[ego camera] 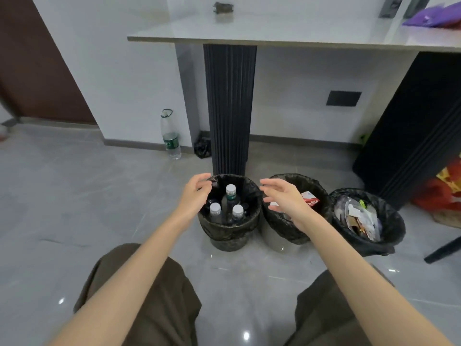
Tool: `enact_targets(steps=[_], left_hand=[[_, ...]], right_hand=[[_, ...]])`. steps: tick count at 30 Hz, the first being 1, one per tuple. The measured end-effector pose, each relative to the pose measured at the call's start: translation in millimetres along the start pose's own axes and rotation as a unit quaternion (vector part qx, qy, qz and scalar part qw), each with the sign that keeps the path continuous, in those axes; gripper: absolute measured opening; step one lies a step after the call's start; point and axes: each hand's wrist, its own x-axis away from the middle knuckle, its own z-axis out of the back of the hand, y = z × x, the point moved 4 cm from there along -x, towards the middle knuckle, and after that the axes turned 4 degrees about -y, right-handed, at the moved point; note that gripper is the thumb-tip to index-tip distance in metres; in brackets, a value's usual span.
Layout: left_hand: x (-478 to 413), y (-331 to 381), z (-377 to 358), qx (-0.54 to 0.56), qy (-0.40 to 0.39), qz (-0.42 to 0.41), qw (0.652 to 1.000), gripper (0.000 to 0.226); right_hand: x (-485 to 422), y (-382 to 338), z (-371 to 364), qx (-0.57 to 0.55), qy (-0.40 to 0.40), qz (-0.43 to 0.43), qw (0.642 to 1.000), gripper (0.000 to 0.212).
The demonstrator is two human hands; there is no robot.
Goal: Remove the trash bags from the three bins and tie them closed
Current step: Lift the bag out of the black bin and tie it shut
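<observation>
Three small bins lined with black trash bags stand in a row on the floor. The left bin (pixel 229 236) holds several capped plastic bottles (pixel 230 196). The middle bin (pixel 289 231) holds a red and white carton (pixel 310 199). The right bin (pixel 374 243) is full of wrappers and paper. My left hand (pixel 194 196) hovers at the left rim of the left bin, fingers curled and apart, fingertips by the bag edge. My right hand (pixel 284 198) hangs open between the left and middle bins, over the middle bin's near side, holding nothing.
A table (pixel 274 33) with a ribbed black leg (pixel 229 108) stands right behind the bins. A plastic bottle (pixel 171 136) and a small black bag (pixel 202 148) sit by the wall. A black ribbed panel (pixel 411 136) and red items (pixel 444 188) are at the right.
</observation>
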Motion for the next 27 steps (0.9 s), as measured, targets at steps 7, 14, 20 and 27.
enact_targets(steps=[7,14,20,27], left_hand=[[1,-51,-3,0.020,0.036,0.084,0.996,0.046],[-26,-107,-5,0.035,0.047,0.144,0.988,0.045],[-55,-141,-14,0.036,0.020,0.162,0.986,0.044],[-80,-192,-21,0.073,0.023,0.224,0.972,0.059]], right_hand=[[-7,41,-18,0.027,0.003,-0.025,0.999,0.032],[-44,98,-45,0.086,0.007,-0.083,0.993,0.040],[-78,129,-70,0.180,-0.021,-0.075,0.981,0.044],[-109,162,-87,0.391,-0.045,-0.054,0.918,0.042]])
